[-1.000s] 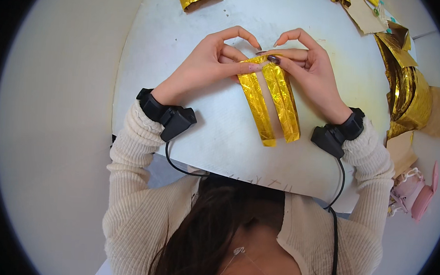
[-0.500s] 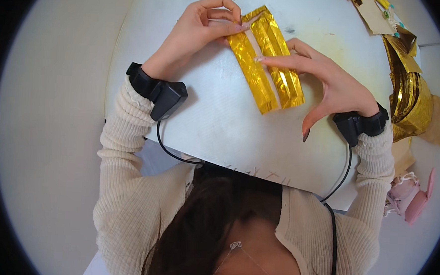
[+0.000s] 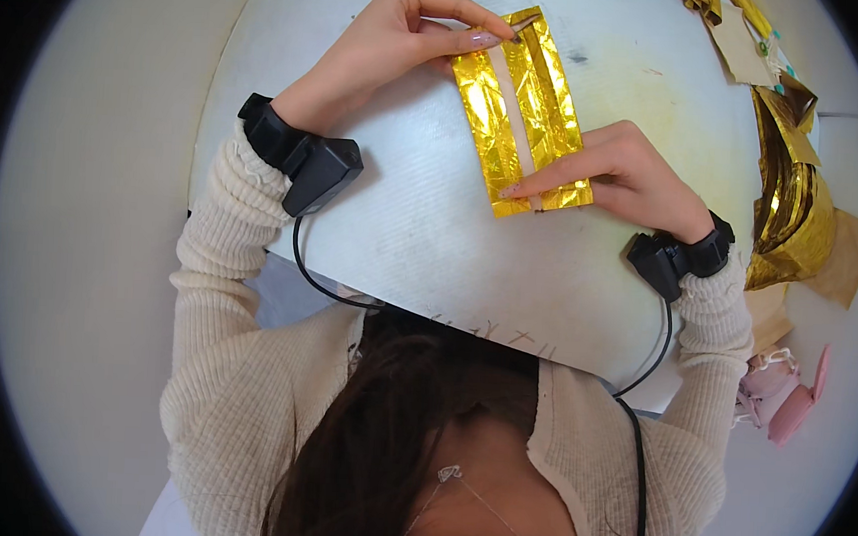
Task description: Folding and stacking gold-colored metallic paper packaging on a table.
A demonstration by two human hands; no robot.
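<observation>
A folded sheet of shiny gold foil paper, with a pale strip running down its length, is held a little tilted over the white table. At its upper left corner, my left hand pinches the paper between thumb and fingers. My right hand grips the lower end, its index finger lying across the front and its other fingers hidden behind or beneath the sheet. A small dark slit shows between the layers at the upper edge.
Stacked gold foil papers stand at the right edge of the white table, with brown paper beside them. Lower right lies a pink pouch-like item. Black cables hang from both wrist devices.
My right hand has moved down the sheet and closed on its lower end. The gold paper has turned slightly more upright and flattened; my left hand keeps its pinch near the top.
</observation>
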